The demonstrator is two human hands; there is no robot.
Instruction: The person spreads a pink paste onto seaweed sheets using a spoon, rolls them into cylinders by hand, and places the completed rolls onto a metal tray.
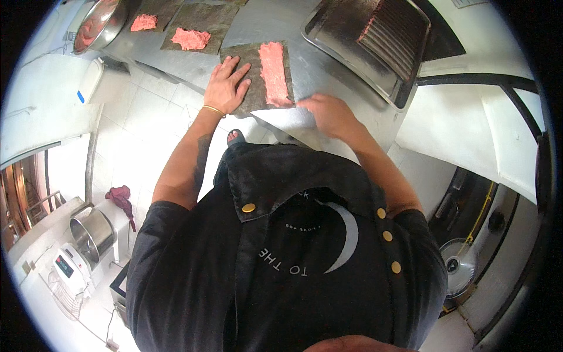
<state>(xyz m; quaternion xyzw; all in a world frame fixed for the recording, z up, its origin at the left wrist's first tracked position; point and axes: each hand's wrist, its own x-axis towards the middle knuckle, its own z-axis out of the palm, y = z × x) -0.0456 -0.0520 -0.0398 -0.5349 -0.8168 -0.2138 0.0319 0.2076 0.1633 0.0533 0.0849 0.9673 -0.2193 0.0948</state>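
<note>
A strip of pink minced meat (272,70) lies lengthwise along the right side of a dark green seaweed sheet (251,64), close to the table's front edge. My left hand (227,86) rests flat on the left part of this sheet, fingers spread and nothing held. At the near end of the strip is my right hand (329,115), smeared by motion. Its index finger reaches toward the strip's lower right corner, with the other fingers bent; whether it pinches anything is unclear. Farther left, smaller meat lumps (190,39) sit on more dark sheets.
A steel bowl (101,26) with pink meat stands at the far left. On the right of the metal table (334,76) is a metal tray (346,56) holding a ridged dark rack (397,35). A mixer (88,234) and a fan (459,267) stand lower down.
</note>
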